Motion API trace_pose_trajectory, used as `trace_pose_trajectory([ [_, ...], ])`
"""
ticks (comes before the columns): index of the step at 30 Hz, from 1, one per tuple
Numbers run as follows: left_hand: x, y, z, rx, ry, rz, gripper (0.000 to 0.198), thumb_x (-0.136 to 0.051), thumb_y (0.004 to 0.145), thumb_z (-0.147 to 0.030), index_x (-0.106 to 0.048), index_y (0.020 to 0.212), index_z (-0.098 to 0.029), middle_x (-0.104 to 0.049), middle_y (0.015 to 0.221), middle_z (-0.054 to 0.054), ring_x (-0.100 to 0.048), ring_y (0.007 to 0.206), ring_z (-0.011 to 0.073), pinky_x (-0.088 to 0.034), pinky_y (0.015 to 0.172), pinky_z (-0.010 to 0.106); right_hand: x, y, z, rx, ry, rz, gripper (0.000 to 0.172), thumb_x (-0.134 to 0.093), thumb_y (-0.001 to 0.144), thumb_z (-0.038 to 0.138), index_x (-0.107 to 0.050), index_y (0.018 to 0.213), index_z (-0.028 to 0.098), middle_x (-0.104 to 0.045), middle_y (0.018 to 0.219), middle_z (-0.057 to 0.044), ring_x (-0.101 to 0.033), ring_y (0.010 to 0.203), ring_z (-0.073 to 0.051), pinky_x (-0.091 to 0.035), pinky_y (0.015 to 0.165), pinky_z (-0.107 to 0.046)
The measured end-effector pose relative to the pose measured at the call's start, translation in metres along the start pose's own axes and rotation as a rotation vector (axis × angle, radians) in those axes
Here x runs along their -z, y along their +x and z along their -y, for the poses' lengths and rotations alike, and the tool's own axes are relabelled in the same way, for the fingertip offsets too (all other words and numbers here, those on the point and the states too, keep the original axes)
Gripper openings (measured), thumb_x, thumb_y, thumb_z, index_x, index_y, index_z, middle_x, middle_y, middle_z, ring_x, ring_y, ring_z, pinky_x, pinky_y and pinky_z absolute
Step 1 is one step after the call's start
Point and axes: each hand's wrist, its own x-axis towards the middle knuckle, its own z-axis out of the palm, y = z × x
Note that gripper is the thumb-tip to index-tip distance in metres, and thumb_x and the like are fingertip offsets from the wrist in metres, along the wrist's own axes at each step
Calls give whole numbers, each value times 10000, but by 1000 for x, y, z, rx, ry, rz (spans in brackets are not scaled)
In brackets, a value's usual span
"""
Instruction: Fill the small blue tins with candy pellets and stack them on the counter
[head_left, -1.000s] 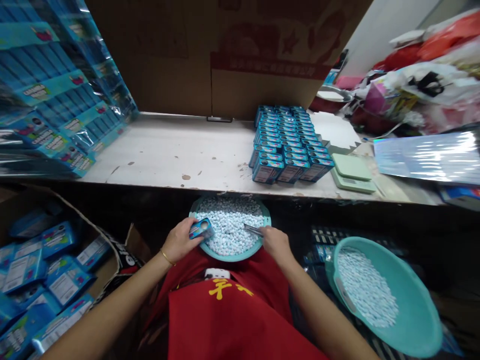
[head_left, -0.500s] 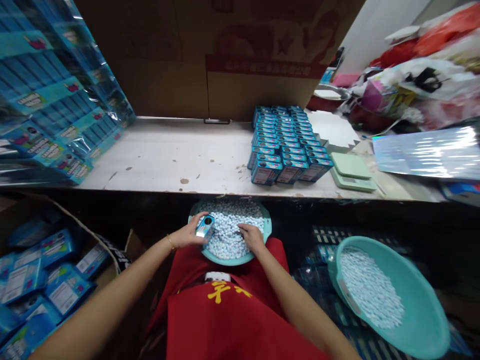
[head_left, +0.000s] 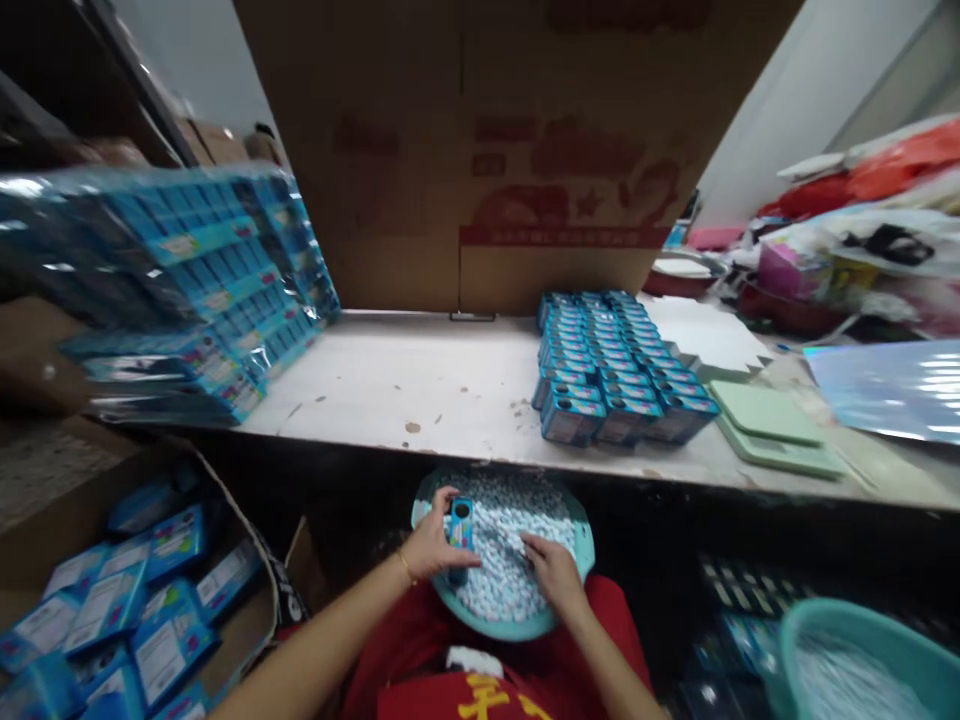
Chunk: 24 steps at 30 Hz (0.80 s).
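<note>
My left hand (head_left: 429, 548) grips a small blue box (head_left: 462, 528) with a round dark spot on its top end. It holds the box at the left side of a turquoise basin (head_left: 589, 550) on my lap. Small white and pale-blue pellets (head_left: 499, 590) fill the basin. At the right side, my right hand (head_left: 556, 572) reaches in with its fingers drawn together at the pellets. What lies between those fingertips is too small to make out.
Rows of blue boxes (head_left: 600, 365) stand on the white table (head_left: 367, 385) beside a pale green scale (head_left: 772, 425). Wrapped blue packs (head_left: 225, 270) are stacked at left. Below are a carton of blue packs (head_left: 161, 635) and, right, another turquoise basin (head_left: 885, 640).
The view has tilted up and shifted left, so everything sits lower and further right. The box in my left hand has turned more upright. My right hand stays at the pellets.
</note>
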Motion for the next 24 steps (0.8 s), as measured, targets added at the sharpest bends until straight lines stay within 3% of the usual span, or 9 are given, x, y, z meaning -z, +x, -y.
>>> trace_pose_trajectory([
  [5, -5, 3, -4, 67, 74, -329, 539, -577, 628, -472, -433, 1097, -246, -444, 1097, 108, -440, 1069, 252, -331, 933, 382, 11, -7, -8, 6, -56, -29, 269, -428, 716, 336, -671, 829, 354, -664, 924, -37, -589, 912, -246, -460, 799, -379],
  [8, -17, 0, -2, 80, 129, -442, 551, -568, 624, -496, -436, 1102, -256, -401, 1124, 129, -388, 1121, 273, -289, 965, 405, 27, -11, -5, 16, -308, -53, 336, -403, 718, 236, -641, 858, 426, -662, 908, -23, -608, 855, -240, -493, 677, -351],
  [11, -27, -4, 4, 4, 172, -379, 775, -676, 500, -478, -387, 1177, -235, -303, 1229, 147, -278, 1199, 321, -215, 1004, 457, 37, -12, 11, 131, -696, 28, 492, -350, 699, 80, -605, 980, 392, -643, 928, -39, -608, 832, -216, -478, 614, -293],
  [14, -23, -7, 6, -115, 174, -227, 897, -718, 445, -408, -337, 1226, -186, -256, 1287, 142, -237, 1220, 334, -199, 1007, 486, 44, -12, 33, 197, -932, 124, 497, -329, 725, 33, -560, 1070, 304, -622, 949, -54, -591, 833, -186, -444, 611, -242],
  [17, -7, -7, 2, -155, 81, -105, 714, -679, 532, -316, -409, 1178, -179, -402, 1185, 113, -376, 1130, 269, -280, 976, 431, 59, -13, 48, 136, -984, 133, 404, -327, 789, 109, -532, 1074, 308, -608, 917, -35, -580, 811, -159, -399, 572, -210],
  [19, 5, -4, 0, -108, -17, -127, 599, -651, 582, -289, -453, 1137, -184, -494, 1052, 82, -472, 1009, 228, -360, 907, 400, 74, -16, 50, 71, -978, 145, 366, -315, 809, 146, -539, 1041, 318, -604, 902, -23, -578, 793, -147, -373, 561, -205],
  [24, 18, 3, 8, 2, -330, -229, 408, -650, 607, -312, -538, 973, -172, -556, 903, 34, -532, 862, 172, -418, 823, 333, 98, -24, 34, -87, -976, 184, 334, -280, 836, 214, -572, 974, 299, -605, 879, -33, -575, 762, -154, -358, 582, -228],
])
